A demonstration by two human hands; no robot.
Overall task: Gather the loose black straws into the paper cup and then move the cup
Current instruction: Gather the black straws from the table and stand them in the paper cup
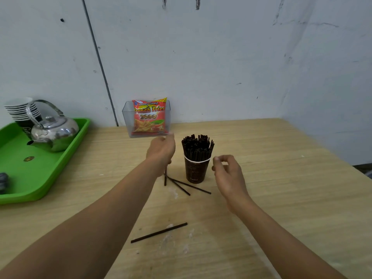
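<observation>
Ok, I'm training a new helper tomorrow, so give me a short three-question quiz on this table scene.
1. True or false: all straws are already in the cup.
2. What stands on the green tray? A) kettle B) bottle C) plate
3. Fill in: the snack bag stands in a clear ___ by the wall.
Key: 1 false, a loose straw lies on the table; 2 A; 3 box.
</observation>
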